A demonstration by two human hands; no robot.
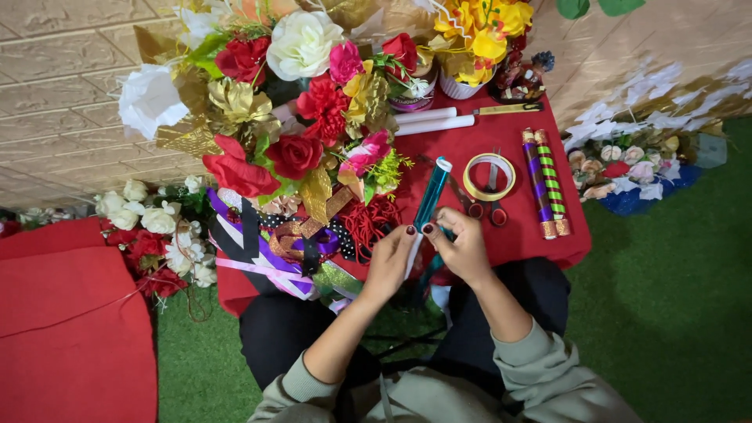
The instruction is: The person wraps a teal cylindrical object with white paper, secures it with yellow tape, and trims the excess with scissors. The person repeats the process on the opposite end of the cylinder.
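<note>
My left hand (389,262) and my right hand (462,245) meet over the front edge of a low red table (501,227). Both are closed on a slim teal roll (432,192) with a white end cap, which slants up and away from me. A white strip hangs from the roll under my left fingers. Just left of my hands lies a heap of ribbons (290,247) in purple, gold, black and pink, plus a tangle of red cord (368,223).
A big bouquet of artificial flowers (290,102) fills the table's left. On the table: tape ring (489,176), red-handled scissors (493,205), two striped rolls (546,184), white sticks (435,120), yellow flower pot (474,39). Red cloth (70,313) lies on green turf.
</note>
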